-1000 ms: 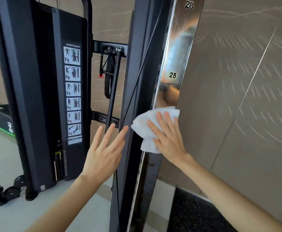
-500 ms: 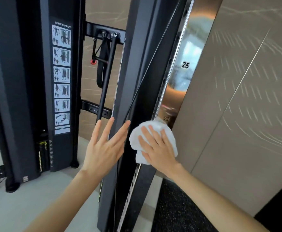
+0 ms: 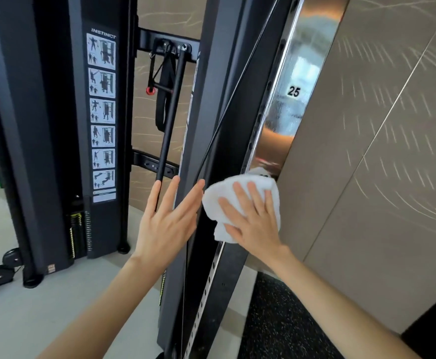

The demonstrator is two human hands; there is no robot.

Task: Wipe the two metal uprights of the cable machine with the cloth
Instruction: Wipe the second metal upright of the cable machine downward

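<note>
1. Close to the camera, two bare arms reach up. The left hand [image 3: 167,224] is flat, with its fingers straight and a bit spread. It holds nothing. It is right by the black frame [image 3: 198,99], but I cannot tell if it touches.
2. Just beside it, the right hand [image 3: 253,218] presses the white cloth [image 3: 216,200] onto the shiny metal upright [image 3: 299,112]. Its fingers are straight and a little apart. They lie on top of the cloth, not curled around it.
3. A second ago the cloth sat closer under the number 25 [image 3: 293,91]. Now it is lower, farther from the 25. So the wipe is going down the upright.
4. I think the part above the cloth is done. The lower strip with holes [image 3: 206,294] still needs wiping, and so does the second upright, which I cannot pick out.
5. Farther back hangs a black bar [image 3: 170,112]. Beside it, a picture sticker [image 3: 102,112] is on another black column. A tan wall [image 3: 380,151] is behind.
</note>
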